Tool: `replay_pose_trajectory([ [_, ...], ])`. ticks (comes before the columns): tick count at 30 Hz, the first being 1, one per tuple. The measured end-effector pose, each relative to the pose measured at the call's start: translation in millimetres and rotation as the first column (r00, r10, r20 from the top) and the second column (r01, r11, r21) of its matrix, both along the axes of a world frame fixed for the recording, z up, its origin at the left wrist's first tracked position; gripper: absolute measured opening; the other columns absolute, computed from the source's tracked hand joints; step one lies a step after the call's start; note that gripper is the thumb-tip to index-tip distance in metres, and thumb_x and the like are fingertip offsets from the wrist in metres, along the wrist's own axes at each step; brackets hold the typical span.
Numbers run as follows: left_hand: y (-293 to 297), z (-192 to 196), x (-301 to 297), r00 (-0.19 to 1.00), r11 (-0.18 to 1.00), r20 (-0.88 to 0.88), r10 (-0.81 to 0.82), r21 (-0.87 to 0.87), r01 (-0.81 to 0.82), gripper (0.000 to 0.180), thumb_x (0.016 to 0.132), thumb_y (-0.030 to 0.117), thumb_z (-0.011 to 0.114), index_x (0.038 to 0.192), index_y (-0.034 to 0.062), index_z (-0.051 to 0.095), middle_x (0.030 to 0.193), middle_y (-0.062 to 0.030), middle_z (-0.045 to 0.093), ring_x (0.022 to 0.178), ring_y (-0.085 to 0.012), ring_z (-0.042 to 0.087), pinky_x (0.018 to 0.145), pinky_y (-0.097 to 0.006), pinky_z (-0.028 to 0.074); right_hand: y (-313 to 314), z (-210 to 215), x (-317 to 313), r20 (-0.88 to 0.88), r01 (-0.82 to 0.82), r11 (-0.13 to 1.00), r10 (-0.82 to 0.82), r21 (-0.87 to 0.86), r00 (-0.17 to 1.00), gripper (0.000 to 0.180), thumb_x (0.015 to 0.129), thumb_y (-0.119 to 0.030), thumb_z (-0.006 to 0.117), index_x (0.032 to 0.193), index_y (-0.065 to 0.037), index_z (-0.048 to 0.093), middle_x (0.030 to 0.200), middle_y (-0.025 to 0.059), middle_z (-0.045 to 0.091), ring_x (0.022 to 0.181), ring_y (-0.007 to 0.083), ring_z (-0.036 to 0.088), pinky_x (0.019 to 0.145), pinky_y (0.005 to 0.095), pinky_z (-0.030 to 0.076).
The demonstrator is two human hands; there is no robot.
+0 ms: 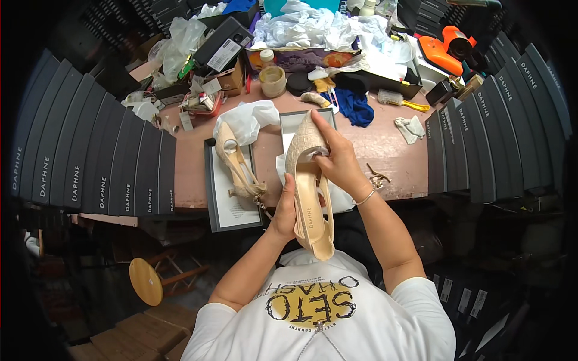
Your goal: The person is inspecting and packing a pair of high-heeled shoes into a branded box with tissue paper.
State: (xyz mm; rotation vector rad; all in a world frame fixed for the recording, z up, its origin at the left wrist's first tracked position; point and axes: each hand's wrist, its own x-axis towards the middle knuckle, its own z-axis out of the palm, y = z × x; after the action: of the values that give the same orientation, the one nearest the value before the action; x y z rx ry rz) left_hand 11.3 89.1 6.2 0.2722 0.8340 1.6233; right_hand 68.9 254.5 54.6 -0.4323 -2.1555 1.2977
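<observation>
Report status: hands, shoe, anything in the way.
Left hand holding beige shoe by its side; right hand gripping toe. Toe pointing away. Nearest clutter: second shoe over open box, to the left.

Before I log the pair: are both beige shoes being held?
No, the left grip and right grip hold one beige shoe, while the other shoe lies to their left.

Right hand [342, 161] brightly lit, in focus — sheen on desk [403, 171] just right of it. Deep shadow below desk level, left of left hand [285, 210]. Fisheye bowing: dark boxes [105, 144] far left — picture corners blackened.
</observation>
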Motion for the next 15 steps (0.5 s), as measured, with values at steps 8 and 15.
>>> replay_pose_trajectory([
  [8,-19,-13,4,0.802,0.986,-0.577,0.151,0.148,-0.079,0.069,0.093,0.045,0.054,0.144,0.0061,0.027,0.148,-0.0185,0.022,0.134,-0.0298,0.03,0.109,-0.04,0.028,42,-55,4,0.186,0.208,0.97,-0.229,0.127,0.956,0.076,0.07,0.001,0.064,0.141,-0.006,0.038,0.123,0.0229,0.055,0.109,0.035,0.058,0.09,0.0357,0.047],
  [15,-43,-19,2,0.965,0.967,-0.145,0.218,-0.1,-0.234,0.032,0.086,0.018,0.059,0.115,0.0052,0.05,0.127,-0.0138,0.052,0.115,-0.0189,0.052,0.099,-0.038,0.043,34,-37,14,0.264,0.146,0.986,-0.162,0.08,0.951,0.07,0.076,-0.014,0.069,0.138,0.001,0.039,0.123,0.0248,0.054,0.107,0.0386,0.057,0.089,0.0411,0.048],
])
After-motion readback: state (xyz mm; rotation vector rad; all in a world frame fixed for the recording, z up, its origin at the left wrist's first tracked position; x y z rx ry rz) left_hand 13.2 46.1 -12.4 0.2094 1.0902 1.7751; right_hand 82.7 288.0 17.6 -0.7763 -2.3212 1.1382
